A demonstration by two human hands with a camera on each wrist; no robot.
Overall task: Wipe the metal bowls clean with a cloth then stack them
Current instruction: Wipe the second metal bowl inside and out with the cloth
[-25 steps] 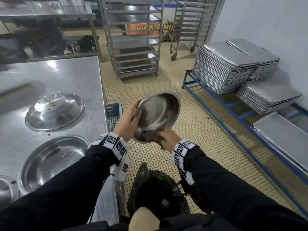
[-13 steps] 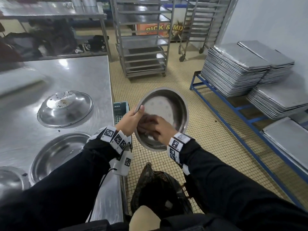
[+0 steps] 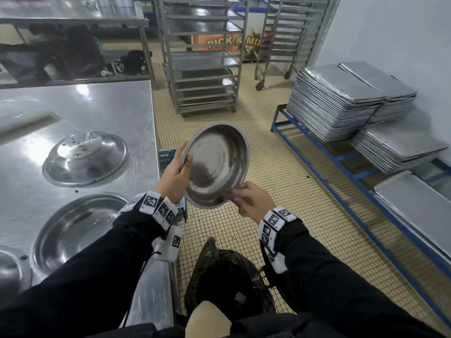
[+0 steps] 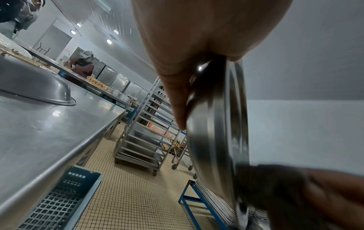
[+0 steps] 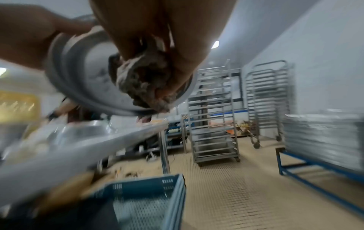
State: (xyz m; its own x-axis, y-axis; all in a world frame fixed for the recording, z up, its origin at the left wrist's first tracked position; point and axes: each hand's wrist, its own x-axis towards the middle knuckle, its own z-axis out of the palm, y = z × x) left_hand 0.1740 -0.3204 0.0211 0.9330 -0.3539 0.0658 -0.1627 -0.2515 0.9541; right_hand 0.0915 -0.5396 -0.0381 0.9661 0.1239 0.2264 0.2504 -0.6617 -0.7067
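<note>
I hold a round metal bowl (image 3: 217,164) tilted toward me over the tiled floor, right of the table. My left hand (image 3: 179,172) grips its left rim, thumb inside. My right hand (image 3: 244,198) pinches a crumpled brownish cloth (image 5: 145,84) against the bowl's lower right rim; in the head view the cloth is mostly hidden by the fingers. The bowl (image 4: 218,124) shows edge-on in the left wrist view. On the steel table (image 3: 109,113) lie an upturned bowl (image 3: 85,158) with crumbs on its base, an upright bowl (image 3: 75,230) and part of a third (image 3: 9,267).
A black bin bag (image 3: 227,272) gapes below my hands. A blue-green plastic crate (image 3: 167,157) stands by the table's edge. Wheeled tray racks (image 3: 202,57) stand behind. A blue frame (image 3: 341,157) on the right carries stacks of metal trays (image 3: 341,98).
My right hand with the cloth has slid from the middle of the bowl's inside down to its lower right rim. The bowl has tilted and sits a little higher.
</note>
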